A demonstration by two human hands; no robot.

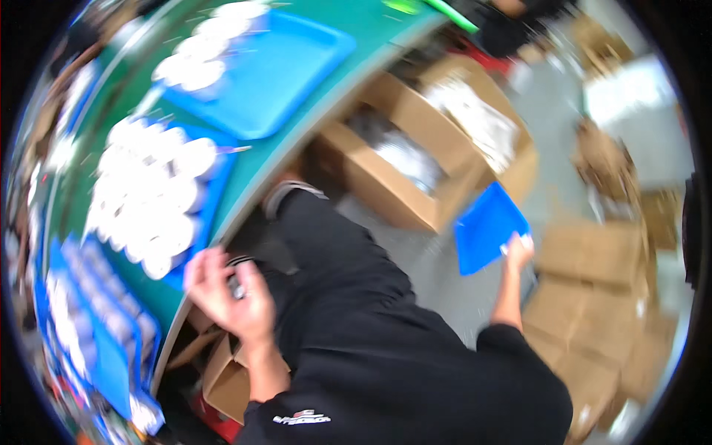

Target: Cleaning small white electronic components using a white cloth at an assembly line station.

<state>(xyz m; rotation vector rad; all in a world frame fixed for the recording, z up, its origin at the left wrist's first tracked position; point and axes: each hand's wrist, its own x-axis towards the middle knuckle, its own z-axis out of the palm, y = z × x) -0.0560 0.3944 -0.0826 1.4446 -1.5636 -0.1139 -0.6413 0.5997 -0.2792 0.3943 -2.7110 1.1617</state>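
My right hand [518, 251] is closed on the edge of a blue plastic tray [486, 226], held tilted out to the right above the grey floor. My left hand [233, 294] is raised beside the green table's edge, fingers apart, with nothing plainly held. Just past its fingertips lies a group of white rounded pieces [148, 189] on a blue tray [216, 194]. Motion blur hides what kind they are.
Another blue tray [285, 70] on the green table [256, 159] has white pieces along its left side. Stacked blue trays [111, 363] stand at the lower left. Open cardboard boxes [415, 208] are beside the table; flat brown cartons [593, 297] lie at the right.
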